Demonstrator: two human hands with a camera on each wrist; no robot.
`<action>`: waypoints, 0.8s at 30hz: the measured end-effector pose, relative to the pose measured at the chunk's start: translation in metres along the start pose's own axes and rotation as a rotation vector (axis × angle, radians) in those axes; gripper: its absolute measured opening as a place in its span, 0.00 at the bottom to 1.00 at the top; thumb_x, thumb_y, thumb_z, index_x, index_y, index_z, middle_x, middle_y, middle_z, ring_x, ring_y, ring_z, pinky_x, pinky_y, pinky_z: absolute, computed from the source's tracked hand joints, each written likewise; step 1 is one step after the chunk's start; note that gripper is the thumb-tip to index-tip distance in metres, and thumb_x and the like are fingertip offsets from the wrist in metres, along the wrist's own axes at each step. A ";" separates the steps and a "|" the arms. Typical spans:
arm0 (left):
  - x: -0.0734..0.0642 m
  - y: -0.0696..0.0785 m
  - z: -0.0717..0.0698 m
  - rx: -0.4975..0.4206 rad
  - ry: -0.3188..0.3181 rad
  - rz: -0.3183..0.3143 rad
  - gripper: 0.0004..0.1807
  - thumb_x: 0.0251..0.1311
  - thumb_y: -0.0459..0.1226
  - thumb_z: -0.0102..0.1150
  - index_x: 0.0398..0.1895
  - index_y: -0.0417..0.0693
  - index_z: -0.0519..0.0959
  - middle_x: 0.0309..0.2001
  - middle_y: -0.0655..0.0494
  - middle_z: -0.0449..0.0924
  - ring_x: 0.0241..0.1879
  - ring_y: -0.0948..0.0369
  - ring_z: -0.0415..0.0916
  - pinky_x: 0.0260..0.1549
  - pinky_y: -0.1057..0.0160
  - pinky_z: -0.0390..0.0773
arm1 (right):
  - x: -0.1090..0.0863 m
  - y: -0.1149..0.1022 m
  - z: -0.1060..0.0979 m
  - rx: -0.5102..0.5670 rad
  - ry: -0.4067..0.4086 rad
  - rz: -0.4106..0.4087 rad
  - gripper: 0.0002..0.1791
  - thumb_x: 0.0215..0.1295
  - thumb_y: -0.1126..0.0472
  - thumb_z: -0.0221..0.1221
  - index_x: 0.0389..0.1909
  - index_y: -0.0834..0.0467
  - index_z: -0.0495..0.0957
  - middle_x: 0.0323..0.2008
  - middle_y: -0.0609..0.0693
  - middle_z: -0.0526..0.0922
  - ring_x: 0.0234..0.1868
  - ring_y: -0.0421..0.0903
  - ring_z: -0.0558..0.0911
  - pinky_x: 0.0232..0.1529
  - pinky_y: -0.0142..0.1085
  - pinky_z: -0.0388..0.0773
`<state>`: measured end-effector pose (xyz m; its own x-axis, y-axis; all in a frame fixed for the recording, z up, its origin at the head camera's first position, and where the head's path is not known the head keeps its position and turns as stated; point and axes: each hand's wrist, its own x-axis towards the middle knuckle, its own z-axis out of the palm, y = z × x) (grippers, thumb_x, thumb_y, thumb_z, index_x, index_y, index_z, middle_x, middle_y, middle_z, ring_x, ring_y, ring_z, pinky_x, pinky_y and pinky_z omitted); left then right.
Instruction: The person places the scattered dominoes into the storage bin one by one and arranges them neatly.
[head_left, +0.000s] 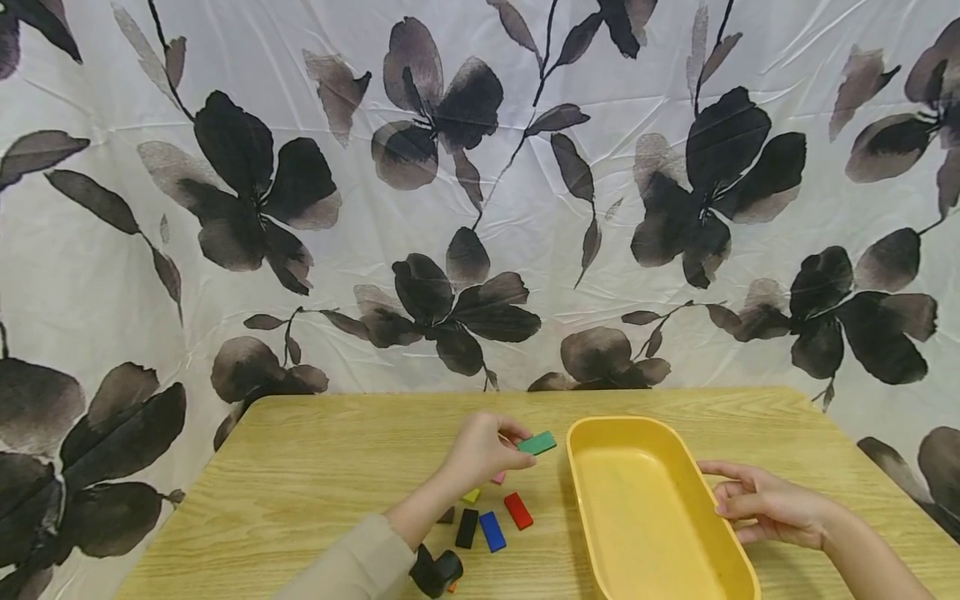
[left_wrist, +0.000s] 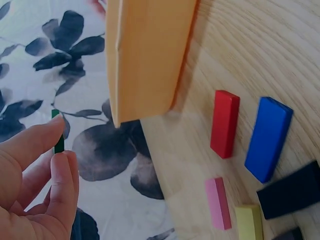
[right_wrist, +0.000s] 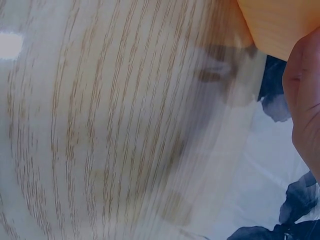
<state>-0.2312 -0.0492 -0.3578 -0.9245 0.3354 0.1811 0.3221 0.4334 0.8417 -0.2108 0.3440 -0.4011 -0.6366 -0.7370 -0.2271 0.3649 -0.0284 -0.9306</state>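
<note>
We pinched the green block (head_left: 537, 443) in our left hand (head_left: 483, 450); our right hand (head_left: 776, 505), fingers relaxed, touched the yellow tray (head_left: 648, 508). A shallow pinch risked dropping the block.

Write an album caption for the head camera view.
Left hand pinches a green block beside a yellow tray, which the right hand touches.
</note>
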 end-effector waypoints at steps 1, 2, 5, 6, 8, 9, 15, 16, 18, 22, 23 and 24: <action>0.001 0.001 0.001 -0.004 -0.001 -0.006 0.12 0.42 0.30 0.72 0.33 0.37 0.83 0.26 0.55 0.78 0.21 0.65 0.73 0.17 0.67 0.74 | 0.000 0.000 0.000 0.004 -0.001 0.001 0.26 0.68 0.74 0.43 0.66 0.59 0.55 0.44 0.53 0.76 0.44 0.46 0.79 0.47 0.45 0.76; 0.002 0.002 0.002 -0.007 0.000 -0.010 0.12 0.42 0.30 0.72 0.33 0.38 0.83 0.26 0.55 0.78 0.19 0.66 0.72 0.14 0.68 0.73 | 0.001 0.000 0.000 0.008 -0.002 0.003 0.26 0.68 0.74 0.43 0.66 0.58 0.56 0.44 0.53 0.76 0.44 0.46 0.79 0.47 0.46 0.76; 0.006 0.004 0.007 -0.011 0.003 -0.024 0.12 0.42 0.30 0.72 0.33 0.38 0.83 0.26 0.56 0.77 0.16 0.67 0.68 0.12 0.70 0.69 | 0.001 0.001 0.000 0.008 -0.008 -0.003 0.26 0.68 0.74 0.43 0.65 0.56 0.58 0.44 0.53 0.76 0.44 0.46 0.79 0.47 0.46 0.75; 0.008 0.005 0.009 -0.011 0.004 -0.026 0.12 0.42 0.30 0.72 0.32 0.38 0.83 0.26 0.56 0.77 0.17 0.67 0.68 0.12 0.70 0.69 | 0.001 0.001 0.000 0.008 -0.008 -0.003 0.26 0.68 0.74 0.43 0.65 0.56 0.58 0.44 0.53 0.76 0.44 0.46 0.79 0.47 0.46 0.75; 0.012 0.007 0.012 -0.003 0.004 -0.027 0.11 0.41 0.31 0.72 0.31 0.39 0.83 0.25 0.57 0.78 0.19 0.66 0.69 0.15 0.70 0.70 | 0.001 0.000 0.000 0.010 -0.007 0.000 0.26 0.68 0.74 0.43 0.65 0.56 0.58 0.44 0.53 0.76 0.45 0.46 0.79 0.47 0.46 0.75; 0.014 0.008 0.014 0.003 0.004 -0.021 0.11 0.41 0.30 0.73 0.30 0.39 0.83 0.25 0.57 0.78 0.22 0.66 0.71 0.18 0.70 0.71 | 0.001 0.000 0.000 0.010 -0.005 0.001 0.26 0.68 0.74 0.43 0.65 0.56 0.58 0.44 0.53 0.76 0.45 0.46 0.79 0.47 0.46 0.75; 0.025 0.018 0.021 0.013 -0.003 0.000 0.09 0.41 0.30 0.73 0.28 0.39 0.84 0.23 0.58 0.78 0.25 0.64 0.71 0.24 0.68 0.72 | 0.000 -0.001 0.000 0.033 -0.011 0.007 0.26 0.68 0.74 0.43 0.65 0.56 0.58 0.43 0.52 0.75 0.44 0.45 0.79 0.47 0.45 0.75; 0.026 0.019 0.022 0.010 -0.003 0.001 0.09 0.41 0.30 0.73 0.28 0.39 0.84 0.23 0.58 0.78 0.25 0.64 0.71 0.24 0.68 0.71 | -0.001 -0.001 0.000 0.037 -0.015 0.007 0.26 0.68 0.74 0.42 0.65 0.56 0.58 0.42 0.52 0.75 0.44 0.45 0.79 0.47 0.45 0.76; 0.029 0.020 0.025 -0.003 -0.006 -0.004 0.09 0.41 0.30 0.73 0.28 0.39 0.84 0.22 0.57 0.78 0.24 0.65 0.70 0.23 0.68 0.71 | -0.001 -0.001 0.001 0.046 -0.025 0.005 0.26 0.68 0.74 0.42 0.65 0.55 0.59 0.42 0.51 0.75 0.44 0.44 0.78 0.47 0.44 0.76; 0.034 0.023 0.031 -0.042 -0.010 -0.027 0.09 0.41 0.29 0.72 0.29 0.37 0.84 0.22 0.57 0.78 0.23 0.65 0.70 0.23 0.69 0.71 | 0.000 -0.001 0.001 0.047 -0.032 0.002 0.26 0.68 0.75 0.42 0.65 0.56 0.58 0.42 0.51 0.75 0.44 0.44 0.78 0.47 0.44 0.76; 0.035 0.023 0.033 -0.048 -0.010 -0.034 0.09 0.41 0.29 0.72 0.29 0.37 0.84 0.22 0.57 0.78 0.23 0.65 0.70 0.23 0.69 0.71 | 0.000 -0.002 0.002 0.047 -0.031 0.002 0.26 0.68 0.75 0.42 0.65 0.56 0.58 0.42 0.51 0.75 0.44 0.44 0.78 0.47 0.44 0.76; 0.037 0.023 0.035 -0.046 -0.010 -0.042 0.09 0.41 0.29 0.72 0.29 0.37 0.84 0.23 0.57 0.78 0.24 0.65 0.70 0.23 0.69 0.71 | 0.000 -0.002 0.002 0.043 -0.027 0.003 0.26 0.68 0.75 0.42 0.65 0.56 0.58 0.42 0.51 0.75 0.44 0.44 0.78 0.47 0.44 0.76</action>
<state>-0.2506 0.0020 -0.3492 -0.9349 0.3259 0.1406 0.2733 0.4085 0.8709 -0.2104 0.3429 -0.3991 -0.6168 -0.7553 -0.2215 0.3963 -0.0549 -0.9165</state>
